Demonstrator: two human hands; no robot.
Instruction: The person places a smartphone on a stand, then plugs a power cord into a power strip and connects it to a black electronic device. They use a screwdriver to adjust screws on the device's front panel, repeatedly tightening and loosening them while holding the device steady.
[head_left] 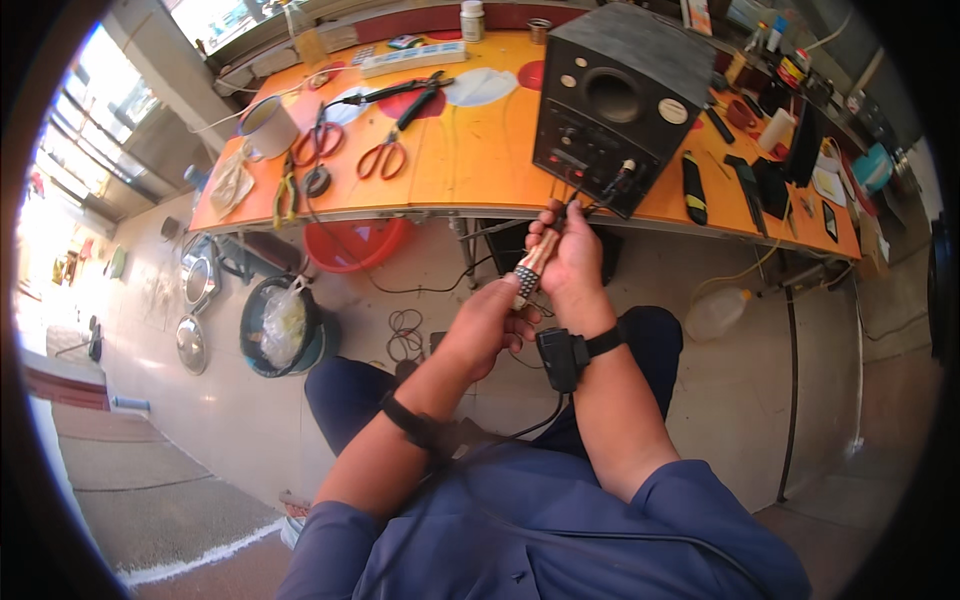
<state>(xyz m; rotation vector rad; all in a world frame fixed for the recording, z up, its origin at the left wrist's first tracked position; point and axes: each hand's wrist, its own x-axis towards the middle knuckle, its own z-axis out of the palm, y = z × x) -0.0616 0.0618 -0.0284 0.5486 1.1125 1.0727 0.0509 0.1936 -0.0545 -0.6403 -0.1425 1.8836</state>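
Both my hands are on a slim object with reddish and cream stripes and a dark band of white stars (535, 265), held at a slant over my knees. I cannot tell its kind. My left hand (482, 325) is closed round its lower end. Fingers of my right hand (572, 255) close on its upper end, where dark thin cables run toward the speaker. The black speaker box (610, 110) stands just beyond, at the table's front edge, its panel of sockets and knobs facing me. A plug sits in that panel. My fingers partly hide the striped object.
On the orange table (470, 170) lie red-handled scissors (382, 160), pliers (285, 195), a mug (268, 128), a power strip (412, 58) and a black-and-yellow tool (694, 188). Below stand a red basin (360, 242), a bucket with a plastic bag (283, 325) and coiled cable (405, 338).
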